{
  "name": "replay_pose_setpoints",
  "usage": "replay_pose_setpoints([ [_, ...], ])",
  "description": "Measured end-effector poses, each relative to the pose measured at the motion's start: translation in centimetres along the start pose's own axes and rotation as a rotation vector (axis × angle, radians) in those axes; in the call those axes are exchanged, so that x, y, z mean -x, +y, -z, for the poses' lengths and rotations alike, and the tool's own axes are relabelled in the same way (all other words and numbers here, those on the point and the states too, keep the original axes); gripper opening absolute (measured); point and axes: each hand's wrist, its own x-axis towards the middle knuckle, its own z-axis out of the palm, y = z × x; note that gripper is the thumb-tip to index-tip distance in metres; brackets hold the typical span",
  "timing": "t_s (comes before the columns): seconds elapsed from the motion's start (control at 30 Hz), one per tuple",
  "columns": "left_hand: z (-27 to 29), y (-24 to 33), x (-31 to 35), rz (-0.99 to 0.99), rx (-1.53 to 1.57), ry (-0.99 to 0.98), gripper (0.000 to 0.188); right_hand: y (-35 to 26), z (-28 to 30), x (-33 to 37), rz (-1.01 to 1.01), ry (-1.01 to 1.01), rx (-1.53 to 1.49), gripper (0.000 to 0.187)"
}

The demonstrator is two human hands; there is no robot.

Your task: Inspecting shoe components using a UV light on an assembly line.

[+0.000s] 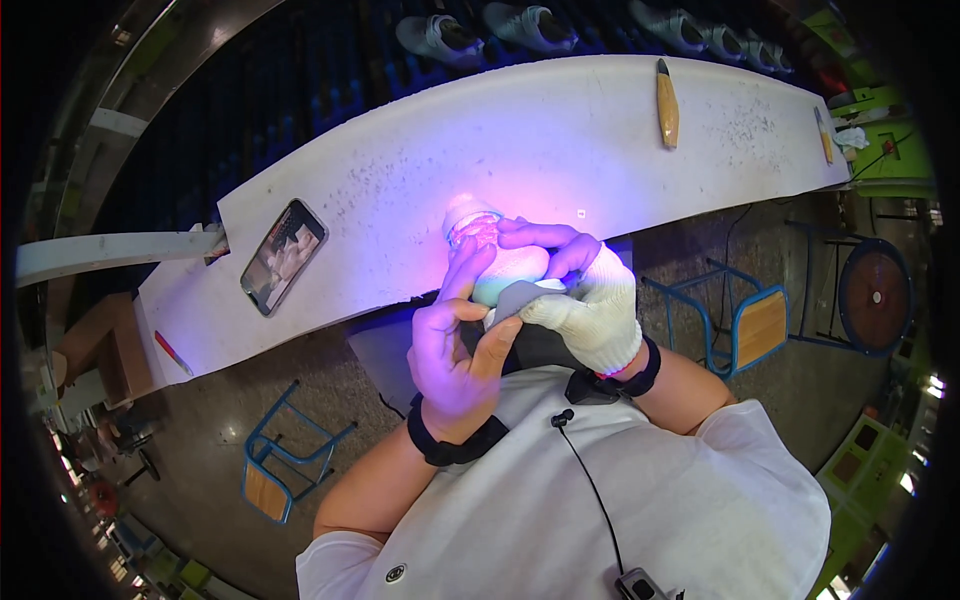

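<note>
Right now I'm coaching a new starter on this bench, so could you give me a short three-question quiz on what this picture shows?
1. True or false: both hands wear a knitted glove.
2. Which lies on the long white bench left of the hands? A) a dark smartphone B) a red mug C) a steel ruler
3. Fill in: the light falling on the pale rounded shoe piece looks ____.

Key:
1. False: only the right hand wears a white knitted glove; the left hand is bare.
2. A, the dark flat smartphone.
3. Purple.
</note>
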Motion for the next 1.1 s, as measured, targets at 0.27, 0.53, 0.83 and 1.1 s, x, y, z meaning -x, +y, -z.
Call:
replay_pose_setpoints([
  [0.27, 1.0, 0.5, -1.0, -0.025, 0.032, 0.01, 0.039, 0.6, -0.5, -0.4, 0.13, 0.032, -0.031, 0.03],
  [0.53, 2.6, 2.4, -2.5, 0.071, -0.259, -0.071, 0.02, -1.1, -0.7, -2.1, 0.272, -0.1, 0.574, 0.046],
  [0.83, 8.0, 3.1, -3.5, 0.163, -0.262, -0.201, 0.049, 3.0, -0.8, -3.0, 0.372, -0.273, 0.738, 0.045],
  [1.1, 8.7, 1.3, -2.7, 0.098, -0.415, -0.2, 0.069, 3.8, -0.3, -3.9, 0.475, -0.29, 0.81, 0.028],
])
